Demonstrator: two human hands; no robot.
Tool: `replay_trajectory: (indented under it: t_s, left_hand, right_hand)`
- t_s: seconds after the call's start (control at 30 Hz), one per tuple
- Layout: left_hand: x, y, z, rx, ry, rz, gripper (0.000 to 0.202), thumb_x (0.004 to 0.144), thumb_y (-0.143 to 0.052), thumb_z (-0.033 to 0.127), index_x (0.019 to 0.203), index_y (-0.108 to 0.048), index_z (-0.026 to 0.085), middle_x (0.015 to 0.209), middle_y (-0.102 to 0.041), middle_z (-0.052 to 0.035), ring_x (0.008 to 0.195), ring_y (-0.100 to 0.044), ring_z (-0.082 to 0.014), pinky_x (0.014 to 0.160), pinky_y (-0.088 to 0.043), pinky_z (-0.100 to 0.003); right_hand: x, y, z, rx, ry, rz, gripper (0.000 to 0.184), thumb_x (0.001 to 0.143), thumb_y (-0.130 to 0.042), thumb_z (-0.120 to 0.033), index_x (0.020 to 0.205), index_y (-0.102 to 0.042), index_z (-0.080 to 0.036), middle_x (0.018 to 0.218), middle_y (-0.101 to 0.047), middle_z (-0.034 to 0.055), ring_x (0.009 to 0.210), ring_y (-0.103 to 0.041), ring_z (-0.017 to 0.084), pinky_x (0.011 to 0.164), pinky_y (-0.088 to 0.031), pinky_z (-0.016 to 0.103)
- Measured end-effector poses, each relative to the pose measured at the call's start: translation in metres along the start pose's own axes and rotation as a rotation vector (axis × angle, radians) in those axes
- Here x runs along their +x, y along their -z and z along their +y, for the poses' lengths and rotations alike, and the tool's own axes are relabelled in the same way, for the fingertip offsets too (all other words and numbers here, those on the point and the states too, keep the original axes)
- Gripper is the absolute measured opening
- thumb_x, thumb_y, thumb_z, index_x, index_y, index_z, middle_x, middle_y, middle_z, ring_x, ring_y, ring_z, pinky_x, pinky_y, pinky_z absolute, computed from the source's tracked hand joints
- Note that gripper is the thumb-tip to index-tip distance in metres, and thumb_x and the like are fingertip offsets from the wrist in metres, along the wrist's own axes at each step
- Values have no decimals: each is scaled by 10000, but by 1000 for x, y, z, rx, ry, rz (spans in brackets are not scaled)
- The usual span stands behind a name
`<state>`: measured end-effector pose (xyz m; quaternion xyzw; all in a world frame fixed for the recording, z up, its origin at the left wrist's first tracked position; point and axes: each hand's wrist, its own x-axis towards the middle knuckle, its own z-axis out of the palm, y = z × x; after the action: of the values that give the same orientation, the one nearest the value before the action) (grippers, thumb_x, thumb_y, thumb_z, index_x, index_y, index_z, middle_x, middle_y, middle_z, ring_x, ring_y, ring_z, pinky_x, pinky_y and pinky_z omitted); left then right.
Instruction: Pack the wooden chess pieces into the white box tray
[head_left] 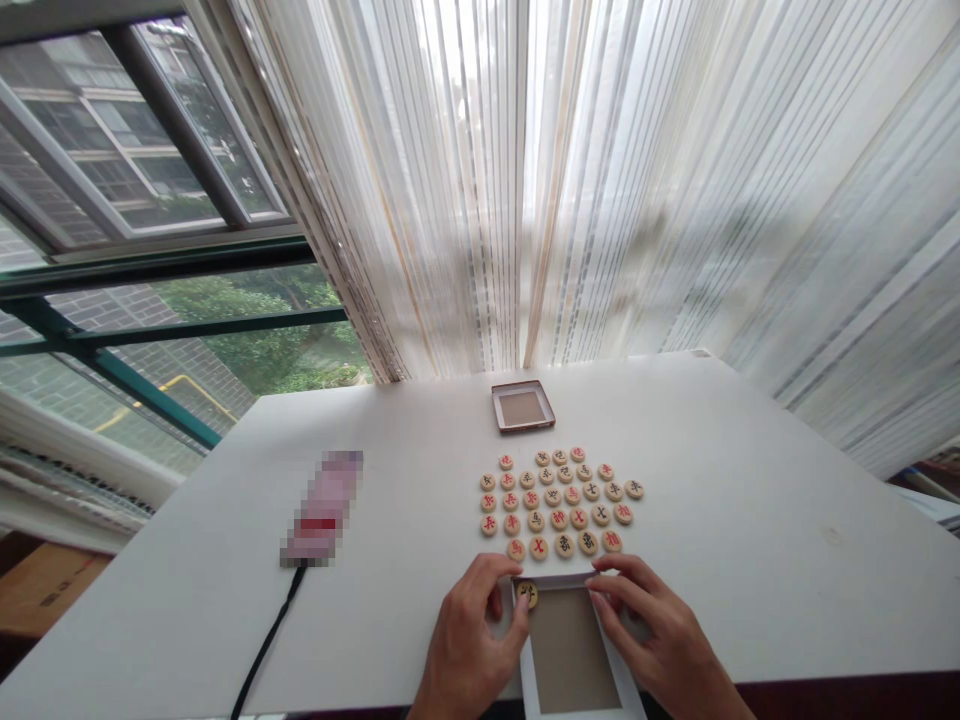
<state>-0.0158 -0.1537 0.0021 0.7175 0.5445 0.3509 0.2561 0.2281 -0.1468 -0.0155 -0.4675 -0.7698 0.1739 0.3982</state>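
Observation:
A shallow white box (616, 672) with a brown inside lies at the table's near edge. One round wooden chess piece (527, 594) sits in its far left corner. My left hand (471, 640) rests beside the box, its curled fingers pinching that piece. My right hand (654, 635) holds the box's far right corner with fingers pressed on the rim. Just beyond the box, several wooden chess pieces (559, 500) with red or black marks lie flat in rows on the white table (750, 500).
A small box lid (523, 407) with a dark rim lies farther back near the curtain (600, 180). A blurred pink object (324, 506) with a black cable (266, 640) lies at the left. An open window (150, 250) is at the left.

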Motion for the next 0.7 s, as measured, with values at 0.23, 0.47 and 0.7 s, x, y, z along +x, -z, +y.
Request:
replay_trajectory:
  t_s: [0.23, 0.47, 0.7]
  left_hand:
    - [0, 3, 3, 24, 3, -22, 306, 834, -607, 136, 1117, -592, 250, 961, -648, -7, 674, -558, -136, 683, -500, -259]
    - [0, 4, 11, 40, -37, -44, 305, 813, -622, 125, 1093, -616, 248, 1024, -668, -27, 751, -608, -166, 743, -525, -291]
    - [-3, -8, 9, 108, -23, -19, 328, 762, -617, 101, 1060, -644, 234, 1035, -701, -64, 848, -647, -227, 775, -533, -348]
  right_hand:
    - [-1, -1, 0, 4, -22, -33, 152, 963, -559, -245, 1020, -700, -244, 1138, -635, 90, 826, -707, 167, 808, -598, 279]
    - [-1, 0, 0, 2, -34, -53, 160, 968, -542, -248, 1004, -698, -249, 1146, -632, 84, 959, -705, 198, 879, -587, 297]
    - [-1, -2, 2, 0, 15, -8, 141, 946, -565, -237, 996, -696, -242, 1109, -658, 76, 826, -722, 163, 788, -606, 248]
